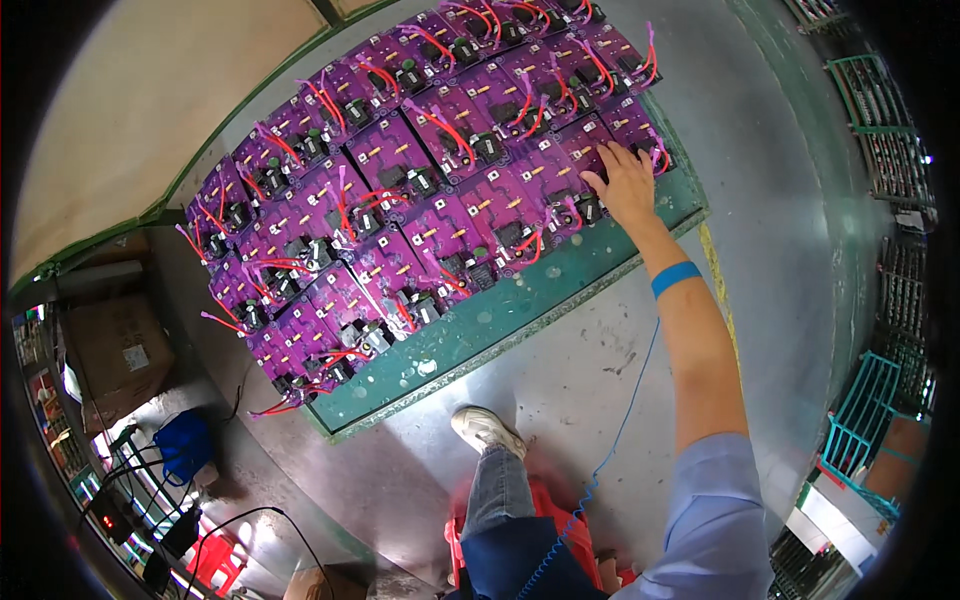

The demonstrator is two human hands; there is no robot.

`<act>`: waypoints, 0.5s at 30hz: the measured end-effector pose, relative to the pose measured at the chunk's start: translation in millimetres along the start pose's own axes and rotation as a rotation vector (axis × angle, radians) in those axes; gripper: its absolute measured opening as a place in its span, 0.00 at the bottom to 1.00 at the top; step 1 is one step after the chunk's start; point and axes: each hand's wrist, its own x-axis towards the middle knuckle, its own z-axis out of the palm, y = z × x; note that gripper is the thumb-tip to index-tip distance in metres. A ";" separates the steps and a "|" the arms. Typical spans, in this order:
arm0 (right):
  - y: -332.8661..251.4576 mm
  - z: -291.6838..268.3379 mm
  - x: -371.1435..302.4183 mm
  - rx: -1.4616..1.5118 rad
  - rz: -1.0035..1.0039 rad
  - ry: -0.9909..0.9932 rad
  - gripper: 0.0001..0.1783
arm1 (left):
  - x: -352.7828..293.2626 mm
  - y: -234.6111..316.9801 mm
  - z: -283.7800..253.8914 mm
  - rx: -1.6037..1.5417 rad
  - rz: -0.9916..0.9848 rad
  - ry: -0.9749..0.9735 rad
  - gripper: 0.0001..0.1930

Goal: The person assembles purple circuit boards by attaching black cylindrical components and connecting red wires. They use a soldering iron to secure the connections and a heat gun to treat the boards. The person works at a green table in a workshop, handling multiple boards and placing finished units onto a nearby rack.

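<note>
My right hand [628, 185] reaches over the right end of the front row of purple circuit boards [478, 212]. Its fingers are spread and slightly bent, with the thumb apart, and nothing shows in the grasp. The fingertips rest on or just over a board; contact is hard to tell. Beside the hand, a board at the corner carries red wires [661, 157] with purple sleeves. Each board bears black components and small upright parts. A blue band [676, 278] circles my right wrist. My left hand is out of view.
The boards lie in rows on a green table [520, 308] with a worn front edge. A blue coiled cord [590, 485] hangs down from the wrist side. At left stand a cardboard box [115, 350] and a blue bag [184, 446]. Teal racks [862, 425] stand at right.
</note>
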 end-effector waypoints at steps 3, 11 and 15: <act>0.2 -2.5 0.0 0.098 0.005 -0.009 0.23 | 0.5 -0.6 -0.2 0.001 0.008 -0.005 0.27; -0.7 6.5 -10.5 0.088 -0.052 0.071 0.24 | -8.3 -8.9 -4.4 -0.008 0.000 0.011 0.27; -10.9 -9.7 2.4 0.349 0.216 -0.001 0.37 | -17.2 -19.1 -14.4 -0.009 -0.013 0.032 0.27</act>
